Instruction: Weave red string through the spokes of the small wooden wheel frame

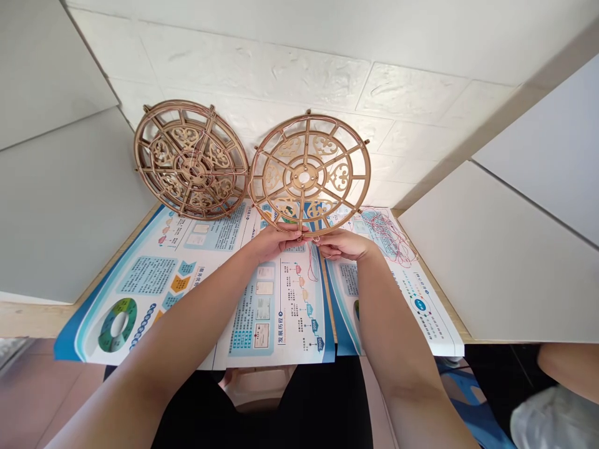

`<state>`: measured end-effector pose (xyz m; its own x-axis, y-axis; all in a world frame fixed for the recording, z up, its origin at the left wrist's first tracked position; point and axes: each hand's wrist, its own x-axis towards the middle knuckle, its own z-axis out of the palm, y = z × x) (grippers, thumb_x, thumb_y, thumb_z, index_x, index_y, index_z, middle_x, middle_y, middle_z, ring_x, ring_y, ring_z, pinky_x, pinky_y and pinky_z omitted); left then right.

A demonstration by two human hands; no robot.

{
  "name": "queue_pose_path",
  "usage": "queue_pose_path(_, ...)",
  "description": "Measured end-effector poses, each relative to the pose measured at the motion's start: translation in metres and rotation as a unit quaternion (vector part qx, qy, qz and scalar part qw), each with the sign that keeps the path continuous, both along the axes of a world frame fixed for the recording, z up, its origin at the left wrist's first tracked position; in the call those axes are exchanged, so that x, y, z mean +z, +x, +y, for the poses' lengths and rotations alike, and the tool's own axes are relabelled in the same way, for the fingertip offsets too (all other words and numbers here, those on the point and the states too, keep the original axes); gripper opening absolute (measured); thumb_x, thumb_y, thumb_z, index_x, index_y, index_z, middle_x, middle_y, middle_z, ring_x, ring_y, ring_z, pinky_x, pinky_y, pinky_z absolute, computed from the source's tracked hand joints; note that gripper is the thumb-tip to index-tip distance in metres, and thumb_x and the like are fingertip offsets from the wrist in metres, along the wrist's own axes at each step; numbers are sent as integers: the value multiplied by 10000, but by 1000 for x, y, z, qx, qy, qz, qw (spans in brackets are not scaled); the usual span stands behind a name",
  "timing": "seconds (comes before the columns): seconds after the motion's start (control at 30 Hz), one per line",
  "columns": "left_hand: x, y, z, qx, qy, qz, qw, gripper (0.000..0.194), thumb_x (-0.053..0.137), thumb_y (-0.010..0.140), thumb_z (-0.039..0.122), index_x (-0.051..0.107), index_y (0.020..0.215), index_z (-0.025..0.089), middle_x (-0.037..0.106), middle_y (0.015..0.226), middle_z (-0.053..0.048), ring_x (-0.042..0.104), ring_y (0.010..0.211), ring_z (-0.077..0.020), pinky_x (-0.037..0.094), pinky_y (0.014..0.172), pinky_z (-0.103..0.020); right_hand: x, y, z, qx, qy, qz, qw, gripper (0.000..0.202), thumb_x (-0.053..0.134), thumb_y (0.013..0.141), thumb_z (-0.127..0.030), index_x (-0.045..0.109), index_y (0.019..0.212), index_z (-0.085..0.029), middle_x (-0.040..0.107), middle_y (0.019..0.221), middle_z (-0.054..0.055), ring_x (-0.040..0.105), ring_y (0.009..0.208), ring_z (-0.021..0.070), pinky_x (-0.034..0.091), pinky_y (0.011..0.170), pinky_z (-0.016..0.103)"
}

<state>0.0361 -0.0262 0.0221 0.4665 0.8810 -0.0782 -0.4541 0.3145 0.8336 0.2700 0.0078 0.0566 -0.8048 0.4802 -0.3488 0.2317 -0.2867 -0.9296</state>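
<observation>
A round gold frame [306, 176] stands tilted at 12 o'clock in the view, its bottom rim between the two hands. The left hand [276, 242] is closed on that rim at about 6 o'clock, fingers behind and thumb in front. The right hand [344, 244] sits at 5 o'clock with its fingers curled in by the rim and a thin red thread [312, 268]; the fingertips are small and partly hidden, so I can't tell whether they pinch the thread, the rim or both. At the gold frame's 9 o'clock, crowding its edge, a stack of similar frames [191, 163] leans against the white wall [262, 68], with thin strands looped over it. At its 4 o'clock a loose tangle of red thread [387, 236] lies spread just beyond the right hand. Printed posters [187, 274] in blue and white cover most of the wooden table [35, 319], overhanging its near edge. The wall has a raised brick pattern, and pale panels [515, 243] close in the table from both sides. Below, pinkish floor [35, 386] shows at 8 o'clock; at 5 o'clock are a blue stool [477, 405] and another person's bare limb [568, 368] beside whitish cloth [555, 418].
</observation>
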Motion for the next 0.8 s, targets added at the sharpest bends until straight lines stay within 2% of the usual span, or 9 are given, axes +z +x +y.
queue_pose_path(0.23,1,0,0,-2,1,0,1000,247,824,769,189,786,1006,132,756,1054,-120,710,1043,-225,500,1072,-387,-3,4,4,-56,25,-8,998,153,622,894,-294,600,899,-143,315,424,-99,235,402,78,218,420,215)
queue_pose_path(0.67,-1,-1,1,-11,2,-8,1000,256,823,769,194,783,1015,137,754,1079,-113,708,1047,-214,488,1082,-374,-5,8,4,-42,37,54,997,183,648,896,-300,613,932,-125,412,443,-80,299,401,79,245,435,223)
queue_pose_path(0.8,-2,-1,2,-13,8,-4,1000,250,821,775,206,780,1012,137,756,1039,-112,710,1026,-216,523,1021,-362,-5,6,3,-37,39,50,997,182,658,891,-302,619,931,-129,406,432,-81,303,394,78,228,432,220)
